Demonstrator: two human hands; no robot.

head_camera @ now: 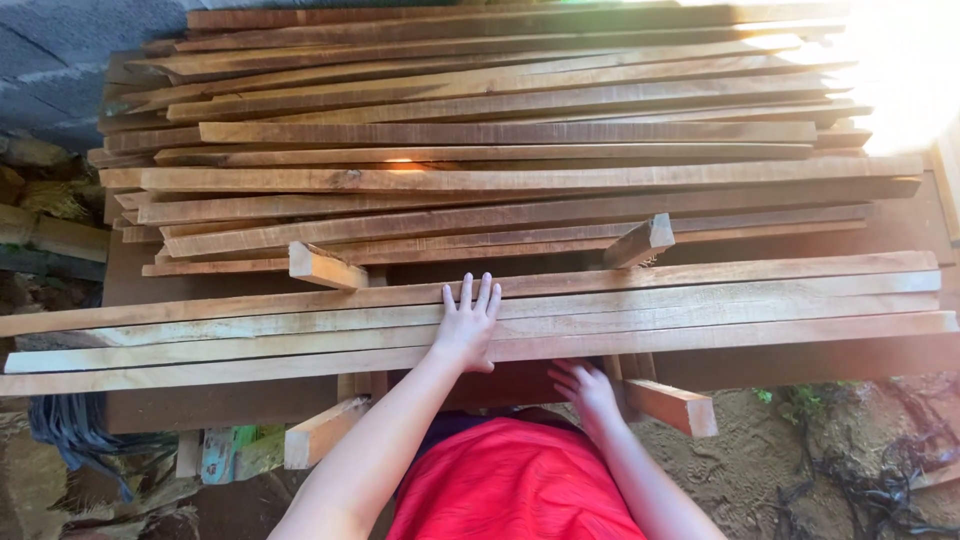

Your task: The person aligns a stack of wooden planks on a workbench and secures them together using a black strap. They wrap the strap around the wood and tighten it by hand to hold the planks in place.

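Left hand [467, 325]: lies flat, fingers spread wide, palm down on the near planks [700, 300]; it closes on nothing, so it seems to steady them.
Right hand [588, 390]: tucked under the near edge of the same planks, fingers curled up; whether that grip is shut on the wood I cannot tell.
Near planks: long pale strips running left to right across the surface [200, 405], just in front of the person.
Far stack [500, 130]: many more planks, loosely layered.
Spacer blocks [325, 266]: short offcuts set crosswise between layers, likely to keep them apart.
Packages, labels: none readable; a small green object [225, 450] near left, below the surface.
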